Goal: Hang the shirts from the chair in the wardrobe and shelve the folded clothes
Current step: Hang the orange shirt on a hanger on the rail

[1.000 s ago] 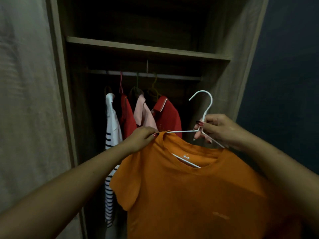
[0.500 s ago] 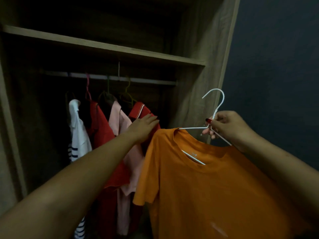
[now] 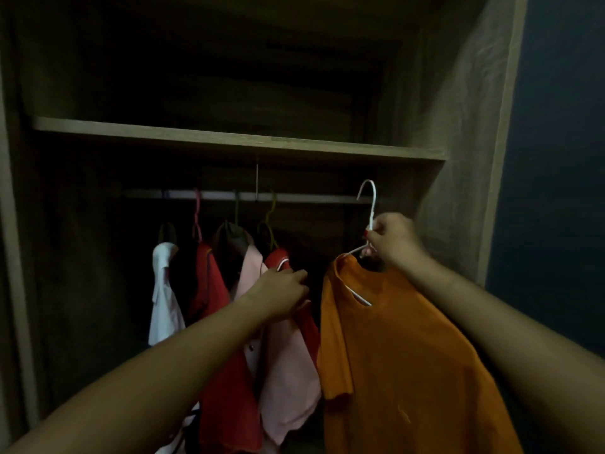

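Right hand (image 3: 393,240) pinches my white hanger (image 3: 370,208) carrying the orange shirt (image 3: 409,355), its hook beside the rail (image 3: 294,197), not yet on, I judge; left hand (image 3: 281,296) touches a hung red shirt (image 3: 278,261), grip unclear. It and three others hang already; folded clothes are out of view

Matt orange cloth shirt (image 3: 402,355) on a smooth white hanger (image 3: 370,221); wardrobe shelf (image 3: 229,140) of matt grained wood.
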Action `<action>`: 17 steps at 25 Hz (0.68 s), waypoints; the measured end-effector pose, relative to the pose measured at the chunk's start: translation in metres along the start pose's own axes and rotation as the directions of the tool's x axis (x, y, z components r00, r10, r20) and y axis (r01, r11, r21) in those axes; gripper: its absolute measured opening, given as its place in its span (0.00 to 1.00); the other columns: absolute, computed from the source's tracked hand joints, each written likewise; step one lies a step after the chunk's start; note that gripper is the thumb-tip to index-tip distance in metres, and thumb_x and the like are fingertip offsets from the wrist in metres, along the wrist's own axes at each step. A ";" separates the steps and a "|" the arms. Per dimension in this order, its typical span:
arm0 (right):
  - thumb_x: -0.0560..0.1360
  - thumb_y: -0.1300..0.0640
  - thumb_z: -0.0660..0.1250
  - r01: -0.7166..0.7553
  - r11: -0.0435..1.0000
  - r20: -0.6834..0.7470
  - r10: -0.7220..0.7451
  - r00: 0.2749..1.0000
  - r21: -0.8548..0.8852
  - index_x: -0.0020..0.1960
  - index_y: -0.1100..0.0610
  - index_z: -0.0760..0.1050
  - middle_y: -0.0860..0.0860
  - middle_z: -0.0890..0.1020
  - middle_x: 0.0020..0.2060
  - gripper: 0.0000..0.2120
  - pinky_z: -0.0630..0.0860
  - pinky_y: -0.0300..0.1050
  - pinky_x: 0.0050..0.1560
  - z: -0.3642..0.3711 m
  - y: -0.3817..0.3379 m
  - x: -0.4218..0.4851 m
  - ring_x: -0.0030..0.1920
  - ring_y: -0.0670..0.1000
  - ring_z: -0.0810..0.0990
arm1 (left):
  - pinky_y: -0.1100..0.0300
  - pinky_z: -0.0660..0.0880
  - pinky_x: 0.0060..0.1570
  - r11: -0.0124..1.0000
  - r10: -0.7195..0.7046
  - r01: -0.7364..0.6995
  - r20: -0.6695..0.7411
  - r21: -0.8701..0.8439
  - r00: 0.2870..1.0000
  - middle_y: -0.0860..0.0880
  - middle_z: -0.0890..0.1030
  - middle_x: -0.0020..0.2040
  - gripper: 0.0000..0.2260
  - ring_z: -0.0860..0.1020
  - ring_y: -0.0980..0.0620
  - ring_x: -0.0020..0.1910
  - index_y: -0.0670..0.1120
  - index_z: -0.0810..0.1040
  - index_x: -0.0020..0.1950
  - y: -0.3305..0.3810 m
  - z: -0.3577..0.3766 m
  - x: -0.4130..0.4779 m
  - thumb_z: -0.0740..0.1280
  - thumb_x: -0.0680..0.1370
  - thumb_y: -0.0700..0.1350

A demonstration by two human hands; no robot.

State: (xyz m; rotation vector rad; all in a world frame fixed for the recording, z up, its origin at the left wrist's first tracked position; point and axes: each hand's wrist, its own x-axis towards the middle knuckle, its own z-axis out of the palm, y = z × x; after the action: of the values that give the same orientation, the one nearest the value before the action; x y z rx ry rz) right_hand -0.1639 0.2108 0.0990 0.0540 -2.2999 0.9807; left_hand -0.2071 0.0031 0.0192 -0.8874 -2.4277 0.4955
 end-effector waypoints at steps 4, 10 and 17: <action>0.74 0.67 0.66 -0.079 0.982 0.110 0.061 0.992 0.172 0.47 0.59 0.79 0.55 0.82 0.38 0.06 0.78 0.41 0.36 0.055 0.006 0.048 0.36 0.49 0.81 | 0.54 0.70 0.40 0.991 0.010 -0.029 -0.141 -0.134 0.990 0.47 0.75 0.51 0.13 0.77 0.48 0.45 0.45 0.79 0.49 -0.022 0.007 -0.018 0.58 0.79 0.50; 0.75 0.65 0.65 -0.180 0.926 0.129 0.145 0.981 0.331 0.57 0.63 0.76 0.60 0.81 0.50 0.11 0.78 0.53 0.55 0.126 0.007 0.097 0.52 0.60 0.81 | 0.56 0.73 0.42 0.939 -0.025 -0.073 -0.277 -0.337 0.960 0.50 0.74 0.47 0.11 0.72 0.57 0.43 0.46 0.79 0.47 -0.038 0.010 -0.042 0.60 0.79 0.50; 0.77 0.63 0.63 -0.082 0.986 0.232 0.046 0.972 0.146 0.61 0.67 0.74 0.66 0.78 0.59 0.14 0.71 0.51 0.58 0.180 0.022 0.111 0.59 0.65 0.76 | 0.65 0.71 0.46 0.891 -0.156 0.018 -0.269 -0.453 0.951 0.54 0.73 0.53 0.12 0.73 0.59 0.49 0.51 0.78 0.58 -0.036 0.005 -0.064 0.59 0.80 0.51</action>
State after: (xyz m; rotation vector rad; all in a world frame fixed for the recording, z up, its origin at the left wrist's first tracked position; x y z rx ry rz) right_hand -0.3549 0.1300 0.0534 0.1651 -2.4400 1.2416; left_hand -0.1852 -0.0668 0.0119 -0.9460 -2.3136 -0.2362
